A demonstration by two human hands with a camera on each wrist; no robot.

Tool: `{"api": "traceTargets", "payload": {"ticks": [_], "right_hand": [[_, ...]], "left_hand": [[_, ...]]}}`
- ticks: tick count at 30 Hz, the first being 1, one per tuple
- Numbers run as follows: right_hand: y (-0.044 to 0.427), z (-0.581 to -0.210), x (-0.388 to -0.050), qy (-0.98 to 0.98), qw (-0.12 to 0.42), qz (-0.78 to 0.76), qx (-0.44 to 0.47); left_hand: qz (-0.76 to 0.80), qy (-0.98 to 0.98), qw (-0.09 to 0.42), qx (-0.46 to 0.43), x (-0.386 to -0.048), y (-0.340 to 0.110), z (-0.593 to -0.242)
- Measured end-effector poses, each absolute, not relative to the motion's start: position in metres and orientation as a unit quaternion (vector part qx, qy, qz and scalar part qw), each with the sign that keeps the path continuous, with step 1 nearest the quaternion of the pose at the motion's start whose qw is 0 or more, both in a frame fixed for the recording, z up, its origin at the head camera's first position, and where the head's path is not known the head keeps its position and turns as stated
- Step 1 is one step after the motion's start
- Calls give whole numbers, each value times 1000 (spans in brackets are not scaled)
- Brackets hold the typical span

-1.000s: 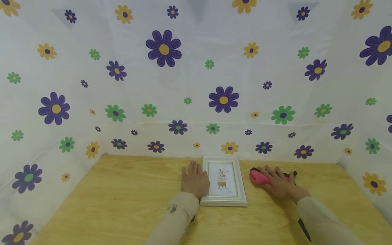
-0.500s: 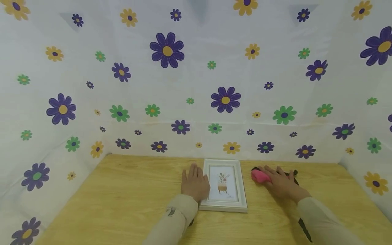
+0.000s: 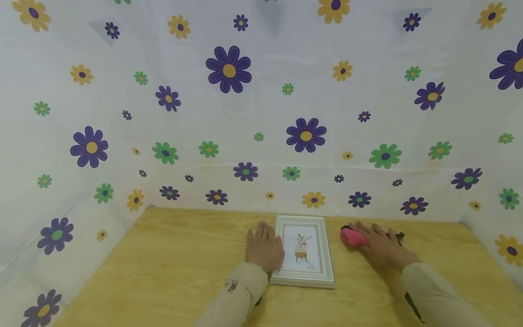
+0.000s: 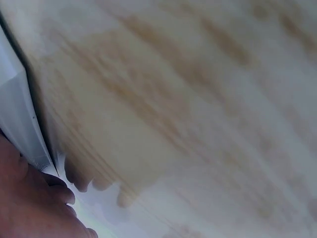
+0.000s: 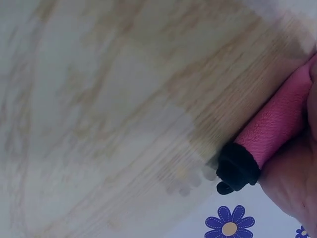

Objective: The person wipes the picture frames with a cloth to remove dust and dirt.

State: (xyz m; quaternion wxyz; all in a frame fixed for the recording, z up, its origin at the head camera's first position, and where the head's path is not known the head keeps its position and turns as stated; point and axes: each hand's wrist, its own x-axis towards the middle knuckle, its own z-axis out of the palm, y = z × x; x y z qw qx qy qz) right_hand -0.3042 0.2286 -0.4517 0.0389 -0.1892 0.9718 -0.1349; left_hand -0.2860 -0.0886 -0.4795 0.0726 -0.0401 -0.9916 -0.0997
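Right grip (image 3: 382, 245) closes round the pink roll (image 5: 275, 121), left grip (image 3: 264, 247) lies uncurled beside the frame (image 3: 303, 250); securing step, I'd judge; lift next.

My head cam looks forward and down from the near side, table (image 3: 184, 263) to far flowered sheet (image 3: 261, 106). Wrist cams sit way closer: left shares the photo frame (image 3: 303, 247) with it, right the pink bundle (image 3: 353, 237).
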Motion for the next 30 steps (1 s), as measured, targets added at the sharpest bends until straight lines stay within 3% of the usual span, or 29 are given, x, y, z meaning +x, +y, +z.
{"api": "traceTargets", "payload": {"ticks": [15, 25, 30], "right_hand": [[218, -432, -326, 949, -17, -263, -172], [140, -421, -349, 951, 8, -281, -128], [98, -427, -354, 962, 5, -239, -135]], "left_hand": [[-98, -991, 75, -54, -274, -88, -470], [-77, -989, 110, -55, -274, -90, -480], [-98, -990, 86, -48, -273, -89, -477]]}}
